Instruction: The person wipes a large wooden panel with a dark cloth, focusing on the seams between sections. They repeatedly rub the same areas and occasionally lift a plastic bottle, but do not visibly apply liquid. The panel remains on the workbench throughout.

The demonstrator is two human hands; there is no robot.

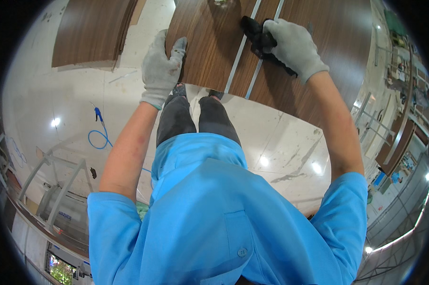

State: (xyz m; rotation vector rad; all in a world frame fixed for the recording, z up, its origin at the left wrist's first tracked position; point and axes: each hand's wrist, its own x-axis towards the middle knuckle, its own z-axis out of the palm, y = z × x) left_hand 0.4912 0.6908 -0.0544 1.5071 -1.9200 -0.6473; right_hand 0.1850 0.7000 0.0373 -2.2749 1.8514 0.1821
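My left hand [161, 69], in a grey work glove, grips the left edge of a brown wood-grain panel [205, 52]. Its thumb lies on the top face, and the fingers are on the outer side, partly hidden. My right hand [293, 47], gloved the same way, is closed on a bunched black cloth [259, 38]. That cloth rests on the panel's face, over two thin silvery strips [240, 57] that run along the board. Dark shadows of the arm and hand fall across the wood.
More brown panels [88, 33] are stacked at the far left. A blue air blow gun [97, 114] with a coiled hose lies on the pale, glossy floor [281, 156]. Metal frames [58, 185] stand at the lower left, and racks with boards [399, 137] line the right side.
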